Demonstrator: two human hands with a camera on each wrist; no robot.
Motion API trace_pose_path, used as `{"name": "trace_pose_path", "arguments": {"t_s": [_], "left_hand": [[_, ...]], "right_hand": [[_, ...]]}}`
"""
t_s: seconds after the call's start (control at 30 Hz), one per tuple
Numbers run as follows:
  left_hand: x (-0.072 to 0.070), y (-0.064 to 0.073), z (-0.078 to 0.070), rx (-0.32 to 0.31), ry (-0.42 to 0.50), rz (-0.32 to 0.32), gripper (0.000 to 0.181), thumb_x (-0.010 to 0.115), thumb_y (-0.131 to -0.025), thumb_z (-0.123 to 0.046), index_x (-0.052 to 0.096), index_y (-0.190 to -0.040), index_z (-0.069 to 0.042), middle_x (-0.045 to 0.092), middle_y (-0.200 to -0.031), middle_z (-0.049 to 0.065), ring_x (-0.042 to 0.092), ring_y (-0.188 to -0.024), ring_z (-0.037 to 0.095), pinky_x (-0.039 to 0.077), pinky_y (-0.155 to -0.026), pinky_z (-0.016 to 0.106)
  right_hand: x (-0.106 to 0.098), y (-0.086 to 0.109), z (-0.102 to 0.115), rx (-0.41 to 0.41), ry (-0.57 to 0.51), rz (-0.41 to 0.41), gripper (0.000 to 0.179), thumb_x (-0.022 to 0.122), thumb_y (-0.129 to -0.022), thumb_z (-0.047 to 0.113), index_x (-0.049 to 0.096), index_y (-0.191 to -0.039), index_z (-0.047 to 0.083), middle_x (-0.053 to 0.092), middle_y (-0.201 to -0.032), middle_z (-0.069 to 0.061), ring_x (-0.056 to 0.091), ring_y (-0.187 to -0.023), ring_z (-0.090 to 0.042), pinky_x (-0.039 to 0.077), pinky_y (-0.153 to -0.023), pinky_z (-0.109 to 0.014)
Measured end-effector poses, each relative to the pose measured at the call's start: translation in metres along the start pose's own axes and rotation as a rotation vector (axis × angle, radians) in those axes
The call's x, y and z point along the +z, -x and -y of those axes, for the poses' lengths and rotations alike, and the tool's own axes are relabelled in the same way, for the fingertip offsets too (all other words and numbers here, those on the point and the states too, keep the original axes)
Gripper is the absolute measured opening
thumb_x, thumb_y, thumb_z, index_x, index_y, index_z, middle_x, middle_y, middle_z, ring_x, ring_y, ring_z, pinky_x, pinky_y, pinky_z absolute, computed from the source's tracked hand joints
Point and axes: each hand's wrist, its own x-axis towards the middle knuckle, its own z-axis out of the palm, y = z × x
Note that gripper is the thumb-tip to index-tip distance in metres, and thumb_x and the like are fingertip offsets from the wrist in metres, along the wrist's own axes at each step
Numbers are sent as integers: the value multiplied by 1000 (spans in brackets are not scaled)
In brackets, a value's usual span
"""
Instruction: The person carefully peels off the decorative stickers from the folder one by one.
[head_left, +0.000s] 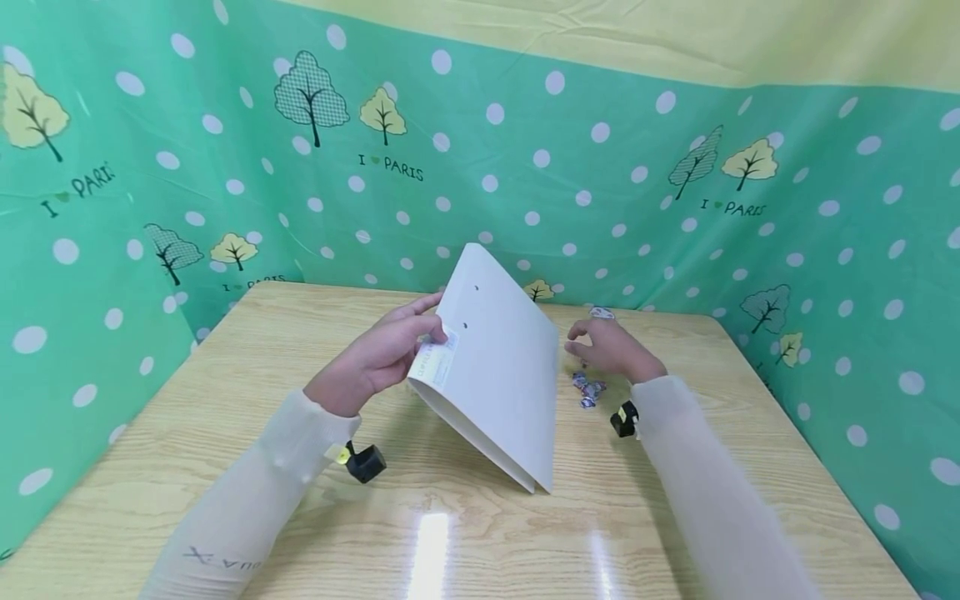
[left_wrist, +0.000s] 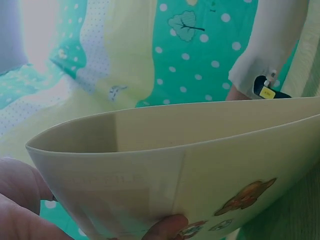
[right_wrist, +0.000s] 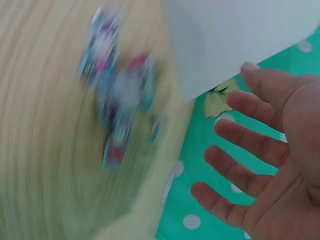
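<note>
A white file folder (head_left: 504, 358) stands tilted over the table, its spine to the left and its covers a little apart at the lower edge. My left hand (head_left: 384, 350) grips the spine side, the thumb over a printed label. Brown animal pictures (left_wrist: 245, 197) show on the outer face in the left wrist view. Just beyond the folder's right edge is my right hand (head_left: 613, 348), holding nothing, fingers spread in the right wrist view. Small colourful printed pieces (head_left: 588, 389) lie in a cluster on the table below it; they are blurred in the right wrist view.
The wooden table (head_left: 330, 533) ends at the back against a green dotted cloth (head_left: 465, 150). Another small printed piece (head_left: 602, 312) lies near the back edge, behind the right hand. Black cameras hang at both wrists.
</note>
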Motion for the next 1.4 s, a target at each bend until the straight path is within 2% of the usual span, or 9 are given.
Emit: {"name": "trace_pose_path", "arguments": {"t_s": [0.17, 0.43, 0.6, 0.93, 1.07, 1.27, 1.4], "left_hand": [[0, -1, 1, 0, -4, -11, 86, 43, -87, 5, 17, -165, -21, 40, -157, 17, 50, -131, 35, 58, -85, 36], [0, -1, 2, 3, -15, -15, 85, 43, -87, 4, 19, -165, -19, 42, -155, 18, 53, -129, 35, 58, -84, 35], [0, -1, 2, 5, -4, -6, 85, 43, -86, 5, 19, -164, -19, 41, -156, 18, 53, -129, 34, 58, -85, 34], [1, -2, 3, 34, 28, 9, 86, 45, -87, 5, 16, -165, -19, 38, -158, 18, 50, -132, 36, 58, -85, 36], [0, -3, 2, 70, 50, 21, 83, 45, -90, 3, 18, -165, -19, 38, -158, 17, 54, -127, 33, 59, -85, 36], [0, -3, 1, 133, 80, 43, 76, 47, -93, 1, 23, -163, -17, 40, -157, 17, 58, -122, 27, 60, -86, 35], [3, -2, 0, 208, 74, 65, 72, 49, -95, 0, 26, -162, -14, 40, -156, 18, 58, -123, 28, 60, -89, 37]], "right_hand": [[7, 2, 16, -59, -192, -65, 42, 59, -105, 28, 60, -136, 0, 60, -139, -19, 56, -125, -40, 49, -103, -54], [25, 1, 44, -207, -402, -151, 48, 64, -103, 25, 54, -145, 4, 55, -147, -16, 55, -130, -39, 49, -105, -54], [40, 1, 56, -272, -422, -169, 52, 66, -102, 26, 51, -148, 7, 52, -148, -16, 54, -131, -37, 49, -106, -52], [51, 3, 66, -291, -370, -171, 54, 66, -101, 29, 53, -149, 7, 50, -152, -13, 48, -139, -32, 48, -107, -51], [49, 4, 70, -312, -375, -165, 57, 64, -102, 31, 49, -152, 7, 46, -156, -14, 44, -142, -33, 48, -107, -51], [48, 5, 75, -325, -438, -162, 62, 63, -103, 32, 43, -155, 6, 40, -160, -14, 41, -145, -33, 48, -107, -49], [50, 6, 80, -319, -509, -162, 64, 61, -104, 31, 38, -157, 5, 35, -163, -12, 35, -149, -30, 47, -109, -45]]}}
